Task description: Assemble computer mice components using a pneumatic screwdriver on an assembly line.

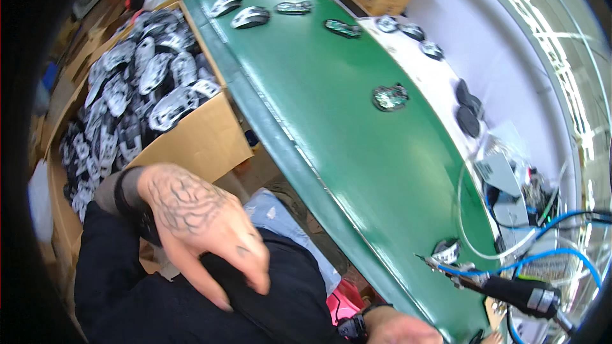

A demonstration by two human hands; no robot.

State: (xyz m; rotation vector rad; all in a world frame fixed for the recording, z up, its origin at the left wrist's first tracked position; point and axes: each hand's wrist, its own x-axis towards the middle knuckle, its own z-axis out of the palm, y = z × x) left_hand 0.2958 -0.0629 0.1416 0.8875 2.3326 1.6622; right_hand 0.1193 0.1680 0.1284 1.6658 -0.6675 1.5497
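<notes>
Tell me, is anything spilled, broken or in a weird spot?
Nothing looks clearly spilled or broken. The messiest spot is the cardboard box on the left: its plastic shells lie jumbled every which way, while the pieces on the green table are spread out. That may be fine.

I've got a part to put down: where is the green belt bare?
The green belt is bare across its middle, between the green-patterned mouse part and the black-and-white mouse part lower down. Crowded: the belt's far end, with mouse shells, and the cardboard box, heaped with housings.
</notes>
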